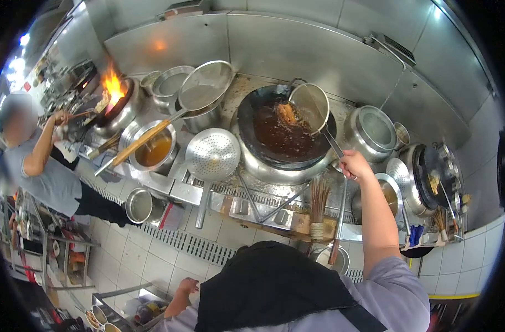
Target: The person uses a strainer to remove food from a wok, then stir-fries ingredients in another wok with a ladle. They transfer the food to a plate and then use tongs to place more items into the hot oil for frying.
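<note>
My right hand (356, 165) is closed around the handle of a round mesh strainer (310, 105), tilted over the wok. Beside the strainer's rim, a browned fried piece of food (287, 114) sits in dark, bubbling oil (274, 138). The black wok (246, 119) rests on a round steel burner stand. Down at my left side, away from the stove, my left hand (189, 285) hangs with loosely bent fingers and nothing visible in it.
Left of the wok lie a perforated skimmer (212, 154) and a wooden-handled sieve (207, 86). A pot of brown liquid (154, 150) stands nearby. Farther left, flames (113, 86) rise at another wok where a person (42, 160) works. A bamboo brush (318, 207) stands at the front edge.
</note>
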The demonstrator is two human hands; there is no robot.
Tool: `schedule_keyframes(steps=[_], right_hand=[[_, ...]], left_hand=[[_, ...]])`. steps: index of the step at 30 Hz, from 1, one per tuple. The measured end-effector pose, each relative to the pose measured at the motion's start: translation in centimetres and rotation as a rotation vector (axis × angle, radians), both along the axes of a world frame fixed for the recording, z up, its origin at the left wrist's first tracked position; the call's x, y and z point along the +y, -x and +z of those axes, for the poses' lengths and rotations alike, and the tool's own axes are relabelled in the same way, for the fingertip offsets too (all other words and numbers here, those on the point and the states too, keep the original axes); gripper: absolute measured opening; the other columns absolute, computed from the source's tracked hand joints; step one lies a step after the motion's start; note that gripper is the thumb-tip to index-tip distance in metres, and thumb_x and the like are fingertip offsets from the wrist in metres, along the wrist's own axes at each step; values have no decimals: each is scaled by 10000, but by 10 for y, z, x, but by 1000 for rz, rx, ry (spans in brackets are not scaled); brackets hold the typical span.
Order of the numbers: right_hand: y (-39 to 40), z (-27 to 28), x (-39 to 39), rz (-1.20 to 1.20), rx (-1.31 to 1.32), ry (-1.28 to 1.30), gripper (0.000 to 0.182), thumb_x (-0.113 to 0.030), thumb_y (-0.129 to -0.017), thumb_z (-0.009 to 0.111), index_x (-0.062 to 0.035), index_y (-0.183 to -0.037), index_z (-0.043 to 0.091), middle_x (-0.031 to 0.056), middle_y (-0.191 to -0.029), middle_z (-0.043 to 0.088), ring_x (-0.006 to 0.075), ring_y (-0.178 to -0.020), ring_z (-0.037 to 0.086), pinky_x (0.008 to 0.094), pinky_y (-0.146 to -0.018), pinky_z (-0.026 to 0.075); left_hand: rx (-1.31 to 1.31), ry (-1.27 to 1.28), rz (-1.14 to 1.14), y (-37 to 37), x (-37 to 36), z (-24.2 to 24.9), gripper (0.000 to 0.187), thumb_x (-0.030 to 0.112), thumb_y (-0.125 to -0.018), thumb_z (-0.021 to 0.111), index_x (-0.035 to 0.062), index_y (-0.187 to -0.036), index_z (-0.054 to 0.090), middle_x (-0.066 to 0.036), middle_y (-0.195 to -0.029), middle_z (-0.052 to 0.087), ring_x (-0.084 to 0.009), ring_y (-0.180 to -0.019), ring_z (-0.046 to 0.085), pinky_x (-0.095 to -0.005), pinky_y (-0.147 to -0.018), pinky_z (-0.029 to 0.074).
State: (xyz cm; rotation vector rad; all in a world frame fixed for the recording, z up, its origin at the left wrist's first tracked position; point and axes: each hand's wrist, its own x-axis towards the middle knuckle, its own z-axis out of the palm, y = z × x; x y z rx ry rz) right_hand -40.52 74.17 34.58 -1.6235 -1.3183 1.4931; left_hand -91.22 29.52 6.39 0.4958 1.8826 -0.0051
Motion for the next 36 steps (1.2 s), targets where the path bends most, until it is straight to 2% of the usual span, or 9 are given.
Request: schedule_keyframes(steps=[8,10,13,15,19,22,24,30,36], right_hand=[[48,-44,-22,-30,491,263,76,-40,-886,466,-8,-941,508,39,-633,484,84,-385,365,223,-302,229],[69,-39,-41,-57,568,276,143,-40,-901,452,39,-1001,515,36,-638,483,73,-393,363,207,-310,242],[93,-38,-60,-108,712,294,217,-79,-910,460,75,-1052,519,5,-647,474,41,-389,341,188,-303,253],[104,-39,-68,-122,779,298,205,-64,-905,465,77,-1045,517,16,-643,479,48,-391,346,193,-309,257],[110,-45,-81,-120,844,273,191,-47,-896,482,80,-1035,516,16,-635,476,61,-389,352,202,-314,262],[109,-42,-89,-48,777,216,165,-40,-900,477,71,-1015,516,10,-635,471,68,-383,357,204,-314,260],[108,-42,-93,-51,660,171,160,-60,-892,504,45,-1011,527,11,-619,476,72,-375,360,210,-318,257],[103,-39,-111,-100,395,83,137,-42,-873,529,37,-985,528,18,-597,483,89,-382,392,226,-355,289],[102,-29,-143,-60,256,24,64,-58,-880,511,-10,-875,553,9,-586,487,90,-371,397,232,-348,289]], left_hand=[[-326,332,477,60,-81,-149,250,235,-922,486,50,-1074,557,-98,-803,666,-192,-587,628,-277,-493,507],[-166,116,-271,79,-55,-150,211,212,-904,501,41,-1004,572,-99,-799,668,-196,-578,627,-290,-475,501],[-331,-298,-88,107,-10,-113,177,183,-877,534,36,-966,574,-92,-769,668,-187,-582,640,-301,-461,497],[426,-1142,-1161,110,18,-100,166,165,-852,563,36,-955,576,-84,-734,665,-172,-594,653,-297,-454,495],[-20,-448,-290,102,52,-88,162,177,-832,589,55,-938,594,-80,-745,673,-190,-618,662,-305,-475,506],[6,-578,-476,111,42,-101,186,185,-831,588,42,-950,601,-93,-760,674,-195,-635,667,-298,-487,508],[239,-910,-1421,129,26,-133,235,203,-853,575,7,-982,588,-107,-784,673,-195,-651,671,-305,-512,516],[-3,56,78,71,16,-14,248,227,-894,540,5,-991,594,-141,-834,669,-222,-645,666,-355,-532,516],[-177,-165,-457,122,1,-96,253,230,-893,529,-4,-966,591,-129,-784,664,-200,-609,660,-344,-513,510]])
